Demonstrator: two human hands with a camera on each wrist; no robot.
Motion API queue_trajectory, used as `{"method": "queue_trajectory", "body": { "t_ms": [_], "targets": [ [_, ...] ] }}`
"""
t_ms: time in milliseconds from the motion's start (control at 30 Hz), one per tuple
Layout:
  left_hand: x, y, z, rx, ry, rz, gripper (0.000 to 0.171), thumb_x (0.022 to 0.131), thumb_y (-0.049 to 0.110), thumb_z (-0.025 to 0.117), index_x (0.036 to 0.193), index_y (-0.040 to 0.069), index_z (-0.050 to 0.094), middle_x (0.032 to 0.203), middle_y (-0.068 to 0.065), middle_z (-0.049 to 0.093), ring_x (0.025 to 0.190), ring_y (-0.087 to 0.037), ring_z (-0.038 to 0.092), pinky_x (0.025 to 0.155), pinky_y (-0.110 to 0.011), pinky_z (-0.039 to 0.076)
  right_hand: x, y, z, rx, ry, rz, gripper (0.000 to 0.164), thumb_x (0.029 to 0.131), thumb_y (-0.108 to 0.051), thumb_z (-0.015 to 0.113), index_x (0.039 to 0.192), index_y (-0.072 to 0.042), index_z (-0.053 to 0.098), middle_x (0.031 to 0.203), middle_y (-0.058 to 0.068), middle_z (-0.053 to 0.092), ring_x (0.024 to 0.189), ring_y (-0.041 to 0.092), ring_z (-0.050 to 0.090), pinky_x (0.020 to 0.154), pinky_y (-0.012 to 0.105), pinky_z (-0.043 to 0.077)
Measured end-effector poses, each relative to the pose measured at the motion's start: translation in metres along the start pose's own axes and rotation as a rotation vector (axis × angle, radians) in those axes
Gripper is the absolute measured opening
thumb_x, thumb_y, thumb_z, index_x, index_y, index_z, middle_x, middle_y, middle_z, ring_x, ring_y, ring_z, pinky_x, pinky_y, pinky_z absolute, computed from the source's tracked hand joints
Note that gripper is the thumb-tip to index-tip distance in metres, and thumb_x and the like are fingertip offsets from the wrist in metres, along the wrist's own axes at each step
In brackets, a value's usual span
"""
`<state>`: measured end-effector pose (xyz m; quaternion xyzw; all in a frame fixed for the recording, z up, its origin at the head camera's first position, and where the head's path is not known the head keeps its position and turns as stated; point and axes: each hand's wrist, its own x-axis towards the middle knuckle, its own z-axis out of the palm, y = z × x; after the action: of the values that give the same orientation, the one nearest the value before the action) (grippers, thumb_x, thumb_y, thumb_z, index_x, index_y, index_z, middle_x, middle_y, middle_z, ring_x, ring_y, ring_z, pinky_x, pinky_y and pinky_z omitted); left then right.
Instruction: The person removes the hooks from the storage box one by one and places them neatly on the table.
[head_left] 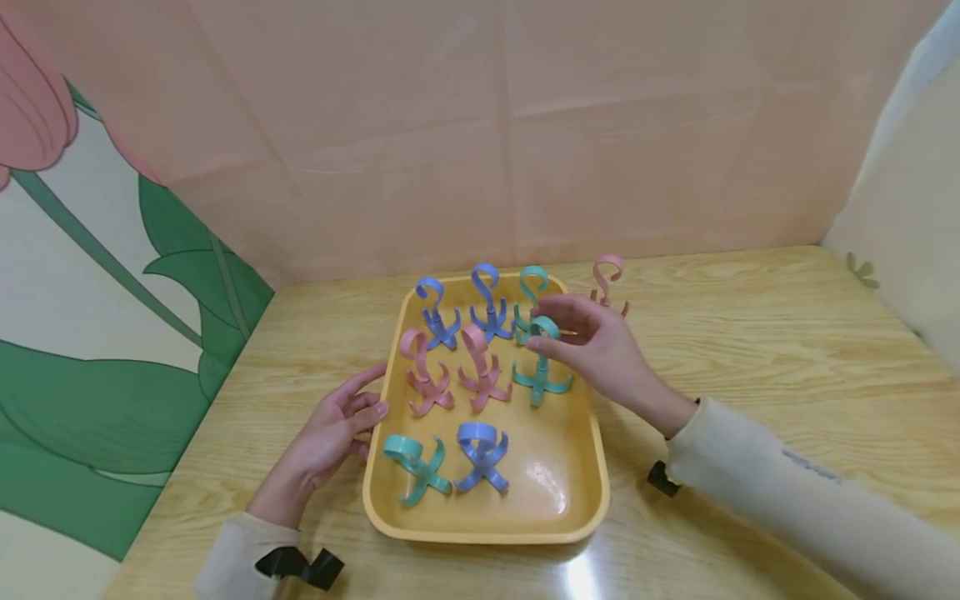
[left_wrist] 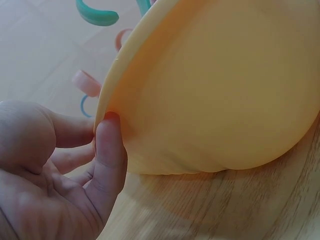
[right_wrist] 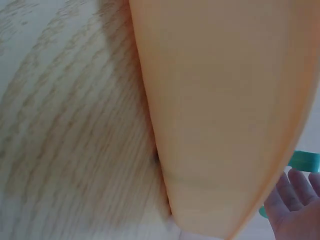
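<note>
A yellow tray [head_left: 487, 536] stands on the wooden table. My left hand [head_left: 333, 429] pinches its left rim; the left wrist view shows a finger [left_wrist: 111, 150] and thumb on either side of the edge. My right hand [head_left: 600, 350] reaches over the tray's right side and pinches a green hook hanger [head_left: 542, 382] near its curled top, prongs pointing outward below. Part of that top is hidden by the fingers. Just behind it is another green hook hanger [head_left: 532, 275], partly covered by the hand. Two pink hook hangers, one [head_left: 483, 383] nearest, stand left of it.
Two blue hook hangers [head_left: 489, 312] stand at the tray's back. Toward its front are a green one [head_left: 423, 473] and a blue one [head_left: 482, 462]. Outside, behind the right hand, a pink hook hanger [head_left: 606, 275] stands on the table [head_left: 750, 350]. A pink-covered wall [head_left: 510, 167] rises behind.
</note>
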<state>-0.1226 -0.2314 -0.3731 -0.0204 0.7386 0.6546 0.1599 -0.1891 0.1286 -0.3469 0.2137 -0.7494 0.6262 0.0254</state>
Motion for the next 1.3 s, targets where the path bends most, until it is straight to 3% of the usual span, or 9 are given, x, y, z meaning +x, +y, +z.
{"method": "queue_trajectory", "body": {
  "t_ms": [300,700,1300],
  "targets": [
    [0.0,0.0,0.001,-0.008,-0.011,0.014,0.061,0.104,0.009,0.055,0.159,0.016,0.03,0.114,-0.02,0.057,0.086,-0.023,0.067,0.056,-0.03,0.057,-0.001,0.007,0.006,-0.047,0.017,0.007,0.046,0.087,-0.014,0.081,0.128,-0.003,0.065,0.119,0.012,0.068,0.098,0.021,0.07,0.081,0.03,0.058],
    [0.001,0.001,0.003,-0.023,-0.011,0.017,0.061,0.103,0.008,0.056,0.158,0.015,0.03,0.116,-0.021,0.057,0.085,-0.023,0.067,0.055,-0.03,0.057,0.001,0.012,0.012,-0.051,0.059,-0.085,0.021,0.088,-0.003,0.077,0.108,0.003,0.073,0.103,0.018,0.073,0.087,0.019,0.072,0.074,0.029,0.06],
    [-0.002,0.0,0.002,-0.016,-0.001,0.019,0.061,0.103,0.008,0.056,0.158,0.015,0.03,0.114,-0.021,0.058,0.084,-0.023,0.067,0.053,-0.028,0.055,0.001,0.001,0.008,-0.067,0.037,-0.093,0.024,0.089,-0.002,0.076,0.111,0.005,0.073,0.104,0.015,0.074,0.088,0.017,0.073,0.075,0.029,0.06]
  ]
}}
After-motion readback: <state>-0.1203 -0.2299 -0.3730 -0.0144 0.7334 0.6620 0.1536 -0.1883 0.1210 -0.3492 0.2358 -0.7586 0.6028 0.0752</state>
